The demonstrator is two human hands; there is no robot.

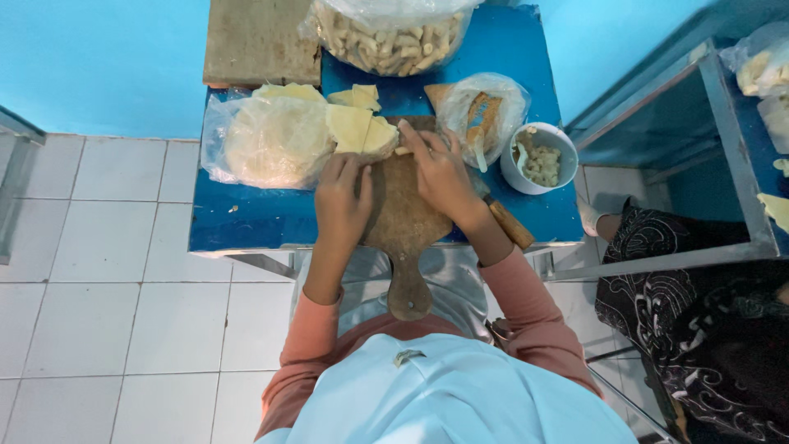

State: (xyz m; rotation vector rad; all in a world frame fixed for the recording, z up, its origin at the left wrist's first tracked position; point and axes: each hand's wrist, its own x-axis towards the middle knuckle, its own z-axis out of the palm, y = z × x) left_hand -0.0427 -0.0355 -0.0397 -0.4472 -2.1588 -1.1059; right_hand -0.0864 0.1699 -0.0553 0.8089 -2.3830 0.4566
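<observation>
food prep kitchen, dough sheets [279, 140], cutting board [407, 222]

There is one view only, from the camera on the person's head. It looks almost straight down, from just above and behind the person's chest, so the shoulders and sleeves fill the bottom edge. The blue table [246, 222] lies in the upper middle, quite near, with the wooden board [403, 222] at the centre. The white floor tiles [107, 296] show on the left (the far side of the table is at the top). No second view shares the scene.
</observation>
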